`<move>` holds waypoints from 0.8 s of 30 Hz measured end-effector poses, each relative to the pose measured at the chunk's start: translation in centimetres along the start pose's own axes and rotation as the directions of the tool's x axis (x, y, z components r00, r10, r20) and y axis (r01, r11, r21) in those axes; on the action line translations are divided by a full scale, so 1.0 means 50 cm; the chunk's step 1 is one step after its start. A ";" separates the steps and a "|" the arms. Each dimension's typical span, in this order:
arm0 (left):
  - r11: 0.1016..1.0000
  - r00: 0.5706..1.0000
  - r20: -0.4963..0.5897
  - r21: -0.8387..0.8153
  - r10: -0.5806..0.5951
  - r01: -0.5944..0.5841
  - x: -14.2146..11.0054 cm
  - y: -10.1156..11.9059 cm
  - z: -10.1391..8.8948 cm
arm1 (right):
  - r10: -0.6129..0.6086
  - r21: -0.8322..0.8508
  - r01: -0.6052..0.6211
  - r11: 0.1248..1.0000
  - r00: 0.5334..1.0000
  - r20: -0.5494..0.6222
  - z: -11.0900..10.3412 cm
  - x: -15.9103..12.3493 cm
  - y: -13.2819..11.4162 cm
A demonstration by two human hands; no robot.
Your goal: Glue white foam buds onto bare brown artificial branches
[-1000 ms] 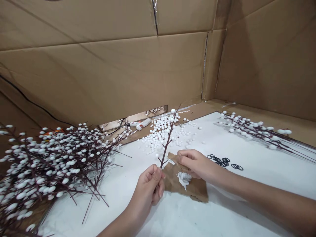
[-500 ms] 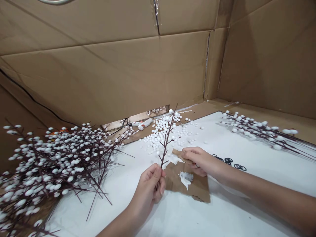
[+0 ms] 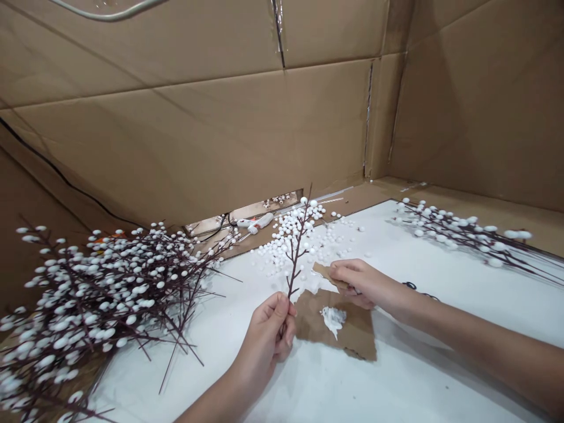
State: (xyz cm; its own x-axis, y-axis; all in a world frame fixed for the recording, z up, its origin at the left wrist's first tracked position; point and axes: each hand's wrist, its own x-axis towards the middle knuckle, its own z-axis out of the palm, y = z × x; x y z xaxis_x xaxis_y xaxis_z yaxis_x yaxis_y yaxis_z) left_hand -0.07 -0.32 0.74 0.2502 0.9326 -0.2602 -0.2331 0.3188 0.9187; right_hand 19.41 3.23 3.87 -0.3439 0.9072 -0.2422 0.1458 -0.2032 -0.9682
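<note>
My left hand (image 3: 268, 335) is closed around the lower stem of a thin dark-brown twig (image 3: 297, 249) that stands upright, mostly bare of beads. My right hand (image 3: 361, 282) lies beside it with fingers curled together at the upper edge of a torn piece of brown cardboard (image 3: 352, 335); whether it pinches anything I cannot make out. A blob of white glue (image 3: 333, 319) sits on that cardboard. Behind the twig, loose white foam beads (image 3: 291, 232) are scattered on the white table (image 3: 352, 388).
A large heap of brown branches with white beads (image 3: 97, 294) fills the left side. More beaded branches (image 3: 462, 235) lie at the right. Black rubber rings (image 3: 416, 288) show behind my right wrist. A glue gun (image 3: 255, 222) rests near the cardboard walls (image 3: 220, 129).
My right hand has slid a little up and right along the cardboard's top edge, covering more of the black rings. The left hand keeps the twig nearly still.
</note>
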 end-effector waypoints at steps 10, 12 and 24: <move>1.000 1.000 0.019 0.029 -0.009 0.009 -0.004 0.003 0.001 | -0.137 0.046 0.140 0.989 0.988 -0.079 -0.022 0.007 -0.002; 0.999 0.999 0.037 0.031 -0.014 0.012 -0.004 0.002 0.000 | -0.173 0.069 0.178 0.982 0.982 -0.079 -0.027 0.009 0.000; 0.958 0.932 0.302 -0.137 -0.200 0.250 0.017 0.019 -0.038 | -0.143 0.174 0.154 0.973 0.987 -0.072 -0.037 0.008 -0.003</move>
State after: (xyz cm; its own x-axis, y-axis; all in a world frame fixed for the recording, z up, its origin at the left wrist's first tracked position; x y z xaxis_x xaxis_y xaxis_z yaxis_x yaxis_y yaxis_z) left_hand -1.85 1.09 0.84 0.5633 0.7545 -0.3369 -0.2898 0.5622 0.7745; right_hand 20.98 4.31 4.04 -0.2936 0.9511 -0.0961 -0.0722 -0.1223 -0.9899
